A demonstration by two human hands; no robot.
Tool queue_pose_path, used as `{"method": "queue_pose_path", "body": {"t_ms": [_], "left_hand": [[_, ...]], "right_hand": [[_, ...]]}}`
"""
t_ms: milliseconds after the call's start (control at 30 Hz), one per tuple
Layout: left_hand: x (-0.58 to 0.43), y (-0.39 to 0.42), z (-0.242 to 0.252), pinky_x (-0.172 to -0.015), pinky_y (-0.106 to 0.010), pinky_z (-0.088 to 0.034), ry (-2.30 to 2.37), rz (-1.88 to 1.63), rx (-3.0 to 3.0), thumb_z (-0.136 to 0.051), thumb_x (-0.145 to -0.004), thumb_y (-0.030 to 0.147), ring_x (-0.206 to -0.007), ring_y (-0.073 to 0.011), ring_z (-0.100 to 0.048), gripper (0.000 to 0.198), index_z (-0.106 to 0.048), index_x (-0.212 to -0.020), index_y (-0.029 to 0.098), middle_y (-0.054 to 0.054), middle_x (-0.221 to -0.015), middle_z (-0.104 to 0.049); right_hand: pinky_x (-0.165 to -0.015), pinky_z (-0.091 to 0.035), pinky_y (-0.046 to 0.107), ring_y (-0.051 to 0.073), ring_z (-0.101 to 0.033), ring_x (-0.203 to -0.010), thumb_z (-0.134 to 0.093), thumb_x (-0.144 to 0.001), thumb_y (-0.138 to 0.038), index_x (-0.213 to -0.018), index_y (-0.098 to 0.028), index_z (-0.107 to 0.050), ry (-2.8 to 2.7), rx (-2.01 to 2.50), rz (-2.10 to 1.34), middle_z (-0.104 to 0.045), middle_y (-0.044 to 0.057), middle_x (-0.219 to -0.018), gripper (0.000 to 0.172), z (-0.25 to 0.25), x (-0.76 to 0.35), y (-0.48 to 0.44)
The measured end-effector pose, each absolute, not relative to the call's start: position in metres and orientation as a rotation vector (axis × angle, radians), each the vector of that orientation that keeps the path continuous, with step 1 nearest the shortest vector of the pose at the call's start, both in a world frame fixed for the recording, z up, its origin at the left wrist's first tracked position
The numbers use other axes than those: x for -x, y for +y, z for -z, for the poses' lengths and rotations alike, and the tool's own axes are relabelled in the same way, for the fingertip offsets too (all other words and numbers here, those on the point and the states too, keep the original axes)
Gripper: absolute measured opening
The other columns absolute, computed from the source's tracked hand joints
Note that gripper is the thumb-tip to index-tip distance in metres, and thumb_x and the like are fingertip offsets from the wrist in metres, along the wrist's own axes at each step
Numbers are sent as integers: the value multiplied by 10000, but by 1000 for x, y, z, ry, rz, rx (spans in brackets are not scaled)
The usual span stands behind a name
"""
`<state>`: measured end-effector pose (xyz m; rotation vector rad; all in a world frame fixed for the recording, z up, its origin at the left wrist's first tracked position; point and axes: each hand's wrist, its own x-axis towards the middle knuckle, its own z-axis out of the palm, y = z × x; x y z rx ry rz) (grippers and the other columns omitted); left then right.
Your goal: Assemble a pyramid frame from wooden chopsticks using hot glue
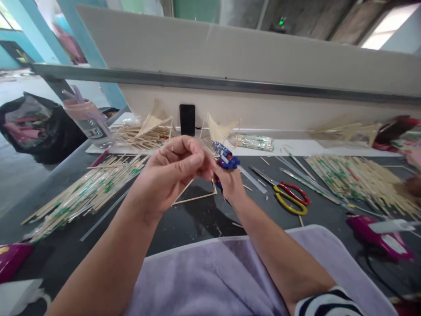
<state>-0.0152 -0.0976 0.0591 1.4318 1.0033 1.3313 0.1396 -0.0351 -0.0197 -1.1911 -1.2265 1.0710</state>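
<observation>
My right hand (232,182) grips a small blue glue gun (225,159), its nozzle pointing up and left. My left hand (176,169) is raised just in front of it, fingers pinched together at the gun's tip; what they pinch is too small to make out. Below both hands a triangle frame of thin sticks (197,193) lies flat on the dark table (184,224).
Heaps of bamboo sticks lie at left (82,193) and right (362,180). Red and yellow scissors (291,197) rest right of my hands. A pink glue gun (381,237) sits at far right. A black phone (187,119), finished stick frames (154,120) and a plastic bottle (90,123) stand at the back.
</observation>
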Motion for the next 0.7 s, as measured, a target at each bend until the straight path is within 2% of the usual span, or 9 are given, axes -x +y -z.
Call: {"method": "queue_pose_path", "body": {"t_ms": [67, 233, 400, 700], "left_hand": [[8, -69, -54, -640, -297, -511, 974, -1360, -1416, -628, -717, 423, -670, -153, -605, 242, -592, -768, 189, -44, -788, -655], [-3, -37, -16, -653, -233, -474, 1149, -1389, -1469, -648, -721, 328, -680, -119, -577, 214, -650, -852, 158, -16, -750, -642], [-7, -30, 1, -690, -245, -477, 1163, -1399, -1467, -630, -733, 332, -745, -143, -601, 224, -665, -867, 156, -29, -798, -672], [-12, -39, -4, -795, -287, -483, 1385, -1331, -1724, -574, -777, 324, -864, -197, -636, 260, -694, -943, 164, -58, -928, -711]], "right_hand": [[-375, -375, 213, 103, -526, -441, -630, -685, -449, -688, -170, -585, -1157, 1150, -1111, -607, 6, -599, 282, 23, -139, -33], [-383, -410, 214, 111, -548, -476, -631, -693, -483, -733, -182, -572, -1222, 1097, -1110, -634, 15, -676, 309, 32, -143, -25], [-396, -424, 244, 131, -556, -487, -595, -711, -502, -728, -188, -575, -1278, 1125, -1091, -632, 22, -677, 316, 33, -145, -23], [-409, -419, 242, 136, -567, -512, -591, -714, -484, -698, -197, -567, -1270, 1138, -1117, -614, 13, -681, 288, 26, -145, -27]]}}
